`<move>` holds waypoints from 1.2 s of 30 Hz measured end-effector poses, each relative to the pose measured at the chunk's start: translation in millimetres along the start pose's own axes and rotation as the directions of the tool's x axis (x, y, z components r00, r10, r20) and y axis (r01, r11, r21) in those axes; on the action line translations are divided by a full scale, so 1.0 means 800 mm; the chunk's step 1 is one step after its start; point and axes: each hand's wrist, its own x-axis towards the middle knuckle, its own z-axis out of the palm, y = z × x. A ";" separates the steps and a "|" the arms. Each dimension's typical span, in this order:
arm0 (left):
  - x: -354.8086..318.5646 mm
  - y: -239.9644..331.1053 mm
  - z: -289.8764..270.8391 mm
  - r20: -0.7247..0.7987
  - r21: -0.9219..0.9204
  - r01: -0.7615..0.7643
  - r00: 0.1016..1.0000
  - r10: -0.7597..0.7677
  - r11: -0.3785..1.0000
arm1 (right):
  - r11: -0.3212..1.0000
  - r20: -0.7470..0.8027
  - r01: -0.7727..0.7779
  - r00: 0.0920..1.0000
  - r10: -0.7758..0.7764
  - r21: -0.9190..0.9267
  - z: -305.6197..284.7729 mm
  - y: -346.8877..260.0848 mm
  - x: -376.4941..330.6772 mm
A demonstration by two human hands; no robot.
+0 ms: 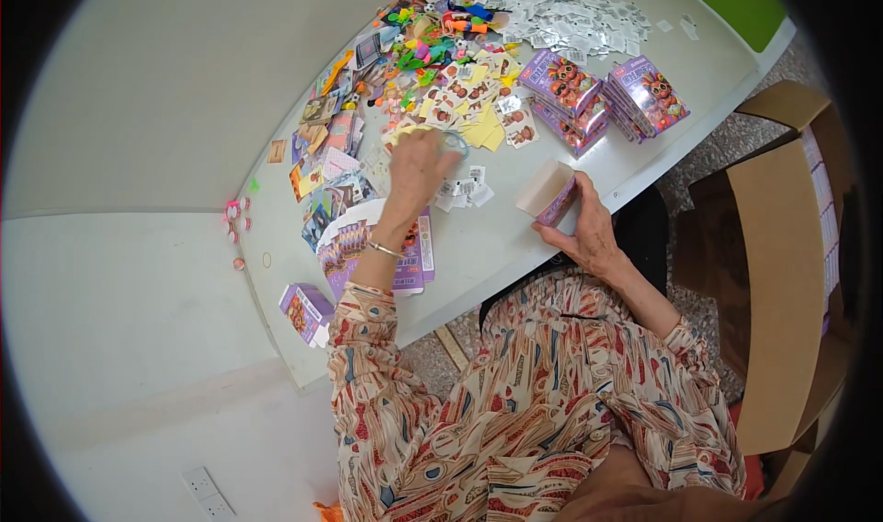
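Observation:
My right hand (593,237) holds a small open box (546,189), purple outside and pale inside, at the table's near edge. Its open end faces up and left. Over the middle of the table, my left hand (418,172) is lowered with its fingers curled; what they hold, if anything, is hidden. A light blue ring (457,143) lies just right of it. Yellow-backed sticker cards (460,99) spread beyond the fingers, and small white labelled packets (467,189) lie to the right. Under my left wrist are flat purple box blanks (418,260).
Small colourful toys (428,39) and silvery-white packets (579,16) are heaped at the back. Filled-looking purple boxes (648,99) stand stacked at the right. Picture cards (322,172) lie along the wall side, near another purple box (306,310). A large cardboard carton (773,292) stands right of the table.

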 end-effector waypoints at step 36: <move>-0.014 0.120 -0.139 -0.199 -0.648 -0.044 0.973 -0.114 0.760 | 0.983 0.002 -0.011 1.000 0.011 -0.183 -0.004 -0.021 0.023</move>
